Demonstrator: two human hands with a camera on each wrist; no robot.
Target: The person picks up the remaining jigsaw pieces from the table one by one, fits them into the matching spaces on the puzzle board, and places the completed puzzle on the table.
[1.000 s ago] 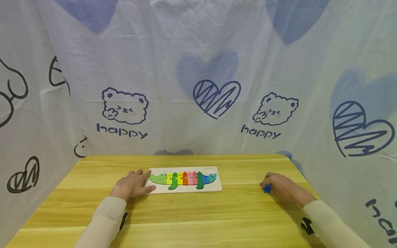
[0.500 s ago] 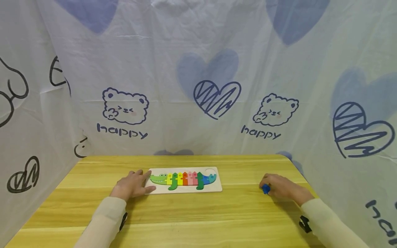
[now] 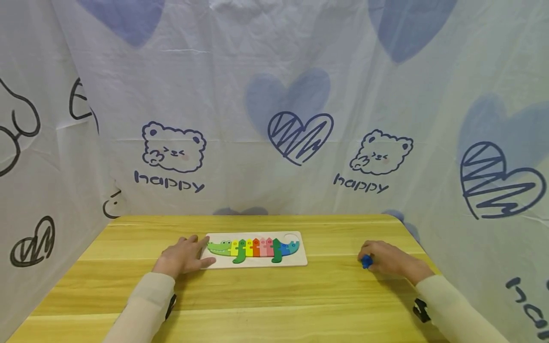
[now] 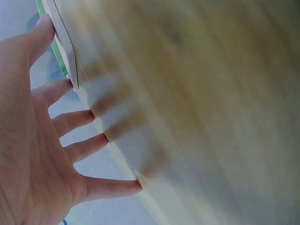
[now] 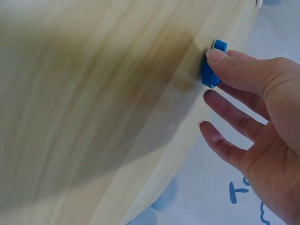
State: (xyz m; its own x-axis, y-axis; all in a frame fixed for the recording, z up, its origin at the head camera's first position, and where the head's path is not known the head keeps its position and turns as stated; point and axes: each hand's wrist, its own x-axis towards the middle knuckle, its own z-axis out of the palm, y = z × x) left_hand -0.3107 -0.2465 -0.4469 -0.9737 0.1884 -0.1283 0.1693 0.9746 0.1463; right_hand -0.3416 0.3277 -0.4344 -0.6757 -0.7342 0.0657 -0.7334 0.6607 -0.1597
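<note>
A pale wooden puzzle board lies on the table with a colourful crocodile puzzle set in it. The curled tail end shows as a bare outline on the board. My left hand spreads its straight fingers at the board's left end. In the left wrist view its thumb touches the board's edge, and the other fingertips come down on the tabletop. Off to the right of the board, my right hand pinches a small blue puzzle piece between thumb and forefinger, low over the table. Its remaining fingers are loosely bent.
The yellow wood-grain table ends at a white printed curtain behind it. More curtain hangs along the left and right sides. Dark straps show beneath both cream sleeves.
The right hand has shifted slightly left, and the blue piece has turned a little in its fingers. My left hand and the board have stayed where they were.
</note>
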